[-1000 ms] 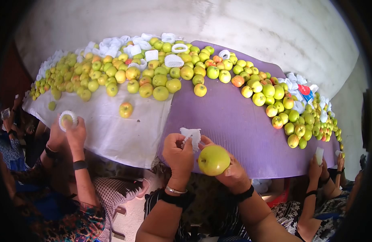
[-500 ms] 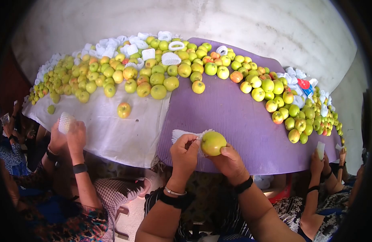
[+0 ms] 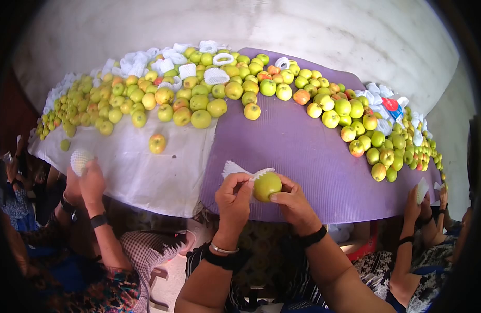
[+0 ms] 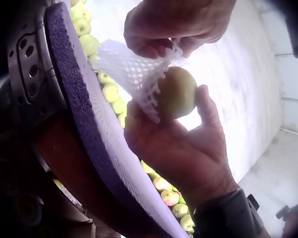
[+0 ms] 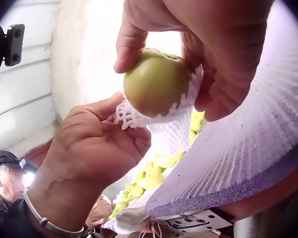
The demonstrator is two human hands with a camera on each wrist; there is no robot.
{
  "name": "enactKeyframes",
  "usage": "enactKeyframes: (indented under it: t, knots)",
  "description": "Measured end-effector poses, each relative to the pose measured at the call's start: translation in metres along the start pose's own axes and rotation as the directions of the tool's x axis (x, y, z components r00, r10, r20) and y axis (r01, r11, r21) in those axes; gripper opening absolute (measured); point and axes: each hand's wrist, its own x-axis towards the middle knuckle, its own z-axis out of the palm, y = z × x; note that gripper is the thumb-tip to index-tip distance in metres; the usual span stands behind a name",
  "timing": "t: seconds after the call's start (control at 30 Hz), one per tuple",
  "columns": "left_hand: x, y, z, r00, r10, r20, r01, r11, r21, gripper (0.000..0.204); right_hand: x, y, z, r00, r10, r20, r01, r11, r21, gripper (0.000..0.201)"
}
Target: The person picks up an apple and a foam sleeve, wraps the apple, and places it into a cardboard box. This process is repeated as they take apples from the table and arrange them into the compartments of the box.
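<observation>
In front of me, over the purple mat [image 3: 282,151], my right hand [image 3: 299,208] holds a green apple [image 3: 267,189] between thumb and fingers. A white foam net sleeve [image 3: 231,169] lies around the apple's far side, its open rim stretched over part of the fruit. My left hand [image 3: 233,206] pinches that rim at the apple's left. From the right wrist, the apple [image 5: 156,82] is seen partly inside the net [image 5: 166,131], with the stem-end side bare. The left wrist view shows the net's tail [image 4: 121,64] trailing away from the fruit.
A long heap of apples [image 3: 199,101] runs along the back, with loose foam nets [image 3: 136,62] on top. One apple [image 3: 157,143] lies alone on the white sheet [image 3: 146,177]. People at both sides hold netted pieces [image 3: 81,160]. A red-and-blue packet [image 3: 392,107] sits among the right-hand apples.
The apple has come up and left against the net, which my left hand spread, and its edge now goes over the fruit. The neighbour's netted piece at left has turned slightly.
</observation>
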Motion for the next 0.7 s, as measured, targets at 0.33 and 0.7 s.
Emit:
enactKeyframes:
  t: [0.33, 0.7]
  knots:
    - [0.003, 0.005, 0.003, 0.944, 0.274, 0.187, -0.324, 0.878, 0.352, 0.006, -0.001, -0.001, -0.006, 0.998, 0.049, 0.037, -0.043, 0.99, -0.132, 0.05]
    - [-0.011, -0.005, 0.012, 0.989, 0.084, 0.124, -0.104, 0.98, 0.171, 0.014, 0.006, 0.024, -0.012, 0.787, -0.614, -0.064, 0.388, 0.573, -0.722, 0.062]
